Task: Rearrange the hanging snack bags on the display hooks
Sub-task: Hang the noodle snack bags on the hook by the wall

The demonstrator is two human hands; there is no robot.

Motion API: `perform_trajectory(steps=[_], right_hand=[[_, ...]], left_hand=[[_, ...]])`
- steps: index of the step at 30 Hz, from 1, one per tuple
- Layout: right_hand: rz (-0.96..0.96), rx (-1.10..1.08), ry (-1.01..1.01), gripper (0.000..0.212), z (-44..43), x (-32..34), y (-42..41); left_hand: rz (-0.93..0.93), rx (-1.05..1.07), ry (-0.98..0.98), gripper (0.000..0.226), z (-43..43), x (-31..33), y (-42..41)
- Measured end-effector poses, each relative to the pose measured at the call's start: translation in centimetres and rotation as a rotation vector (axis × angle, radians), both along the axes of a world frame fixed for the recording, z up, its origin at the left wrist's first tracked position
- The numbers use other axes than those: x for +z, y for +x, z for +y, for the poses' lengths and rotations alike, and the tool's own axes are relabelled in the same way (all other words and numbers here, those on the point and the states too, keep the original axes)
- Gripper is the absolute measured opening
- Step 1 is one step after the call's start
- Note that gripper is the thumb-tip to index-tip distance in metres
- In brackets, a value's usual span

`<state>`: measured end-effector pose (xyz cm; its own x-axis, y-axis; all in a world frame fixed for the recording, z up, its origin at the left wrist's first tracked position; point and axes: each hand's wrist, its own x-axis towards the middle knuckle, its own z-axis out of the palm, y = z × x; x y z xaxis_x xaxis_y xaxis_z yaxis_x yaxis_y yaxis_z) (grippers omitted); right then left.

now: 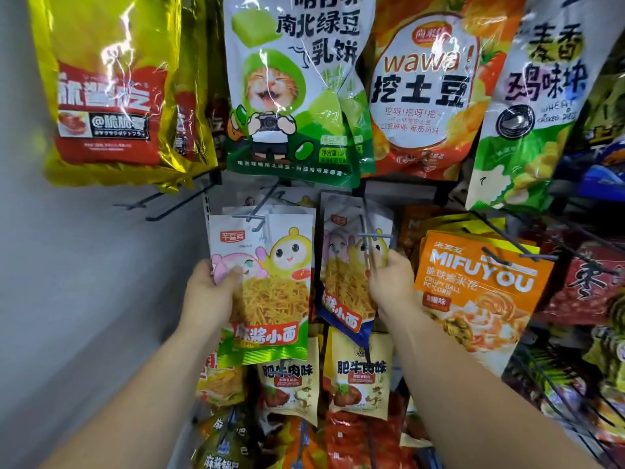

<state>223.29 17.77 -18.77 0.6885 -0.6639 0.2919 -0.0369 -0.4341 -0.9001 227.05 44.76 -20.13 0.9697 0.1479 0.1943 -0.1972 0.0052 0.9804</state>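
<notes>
My left hand (211,289) grips the left edge of a green-bottomed noodle bag (267,292), thumb on the front; the bag hangs on a grey hook (252,216). My right hand (392,282) is closed on the right edge of a blue-bottomed noodle bag (345,286), which hangs tilted on the next hook (373,236). Just right hangs an orange popcorn bag (473,299). Above are a green cat bag (294,93) and a yellow bag (108,86). Below hang beige beef-flavour bags (360,374).

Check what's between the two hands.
Head view: the left hand holds a green-bottomed noodle bag and the right hand a blue-bottomed noodle bag. Only those bags fill the stretch, with a narrow gap between them.
</notes>
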Motion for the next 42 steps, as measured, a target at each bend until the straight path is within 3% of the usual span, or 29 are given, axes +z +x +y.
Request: perform_trajectory(steps=[5, 17, 24, 30, 35, 42], right_hand=[[-0.006, 0.003, -0.037, 0.048, 0.9, -0.1, -3.6], [-0.055, 0.12, -0.141, 0.046, 2.1, 1.1, -11.0], [-0.093, 0.201, -0.148, 0.048, 1.8, 0.7, -13.3], [-0.103, 0.312, -0.085, 0.048, 1.3, -0.9, -14.0], [0.009, 0.427, -0.034, 0.045, 1.5, -3.7, -13.3], [0.094, 0.525, -0.016, 0.046, 4.9, -5.3, -11.5]], left_hand=[[0.001, -0.064, -0.023, 0.014, 0.6, 0.0, -2.1], [-0.086, 0.045, -0.007, 0.016, 1.1, 2.4, -8.5], [-0.084, 0.183, 0.057, 0.015, 2.1, 1.4, -12.4], [0.056, 0.339, 0.06, 0.01, 3.7, -1.5, -15.6], [0.155, 0.462, 0.037, 0.038, 4.9, -4.1, -18.0], [0.085, 0.669, 0.011, 0.028, 7.5, -5.4, -19.2]])
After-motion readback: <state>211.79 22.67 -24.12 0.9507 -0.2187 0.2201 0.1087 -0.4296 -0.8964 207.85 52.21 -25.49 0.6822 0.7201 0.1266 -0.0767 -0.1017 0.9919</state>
